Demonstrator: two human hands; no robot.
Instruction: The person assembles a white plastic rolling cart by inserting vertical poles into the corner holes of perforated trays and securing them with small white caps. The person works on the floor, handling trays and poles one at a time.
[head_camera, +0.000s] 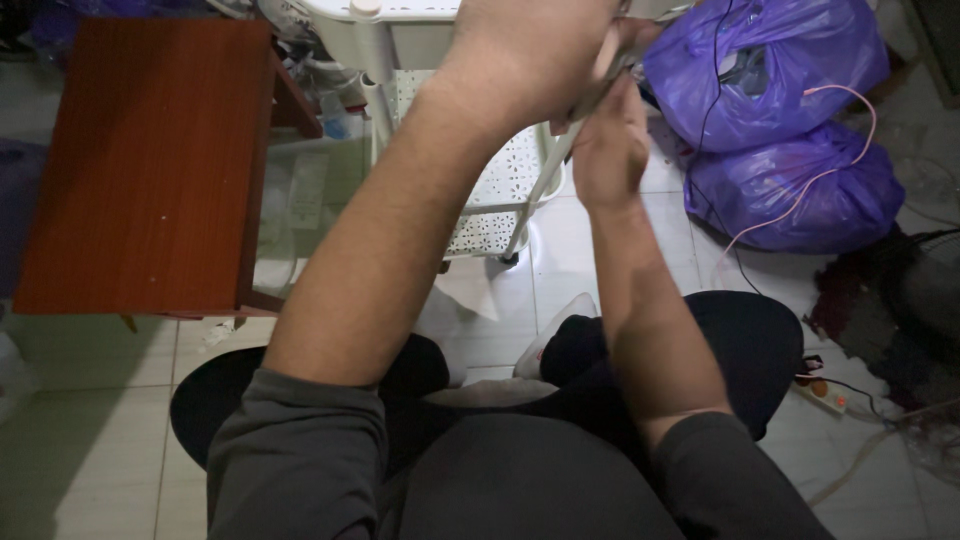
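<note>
Two bare hands are raised together at the upper edge of the white plastic perforated trolley (500, 190), which serves as the reference point. The left hand (535, 50) is curled in a narrow grip over a slim white rod-shaped part (590, 95) at the trolley's top right corner; the fingers wrap it from above. The right hand (610, 150) sits just below and right of the left, fingers bent and touching the same rod-shaped part. Whether that part is loose or fixed to the trolley cannot be told, since the hands cover the join. A white upright post of the trolley (540, 190) runs down from beneath the hands to a small castor.

Left of the trolley stands a reddish-brown wooden rectangular table (150, 160). Right of the trolley lie two purple plastic bags (780, 110), stacked one on the other, with a pink cable (840, 130) and a black cable draped over them. Below the trolley, on the pale tiled floor (90, 440), the person's dark-trousered knees and a white sock show. Further right of the knees lies a white power strip (825, 395).
</note>
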